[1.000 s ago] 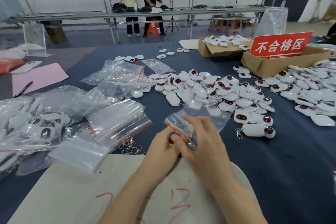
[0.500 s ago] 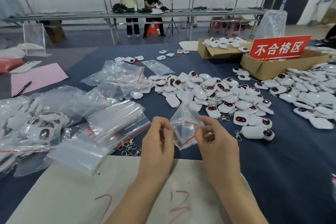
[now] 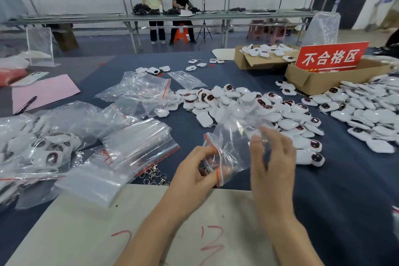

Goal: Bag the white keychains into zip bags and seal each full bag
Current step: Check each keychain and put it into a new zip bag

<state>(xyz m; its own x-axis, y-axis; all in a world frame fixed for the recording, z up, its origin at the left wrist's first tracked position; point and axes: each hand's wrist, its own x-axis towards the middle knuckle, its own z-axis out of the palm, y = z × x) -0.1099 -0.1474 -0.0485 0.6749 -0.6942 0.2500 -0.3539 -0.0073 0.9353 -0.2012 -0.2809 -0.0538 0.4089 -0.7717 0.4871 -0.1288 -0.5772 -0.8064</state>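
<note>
My left hand (image 3: 194,171) pinches the red-striped mouth of an empty clear zip bag (image 3: 234,142), which billows up and to the right above the table. Just right of the bag is my right hand (image 3: 273,157), blurred, its fingers spread and relaxed with the fingertips beside the plastic; it holds nothing. White keychains with dark red faces lie in a loose pile (image 3: 248,106) right behind the bag. A larger pile of keychains (image 3: 371,114) lies at the right. Filled bags of keychains (image 3: 43,151) sit at the left.
A stack of empty zip bags (image 3: 133,149) and loose metal rings (image 3: 153,176) lie left of my hands. A cardboard box (image 3: 319,83) with a red sign (image 3: 330,57) and a second box (image 3: 257,61) stand at back right. A white board (image 3: 86,222) covers the near edge.
Both hands were pinching the bag's mouth. Now my right hand has let go and spread its fingers, and the bag has opened out up and to the right in my left hand.
</note>
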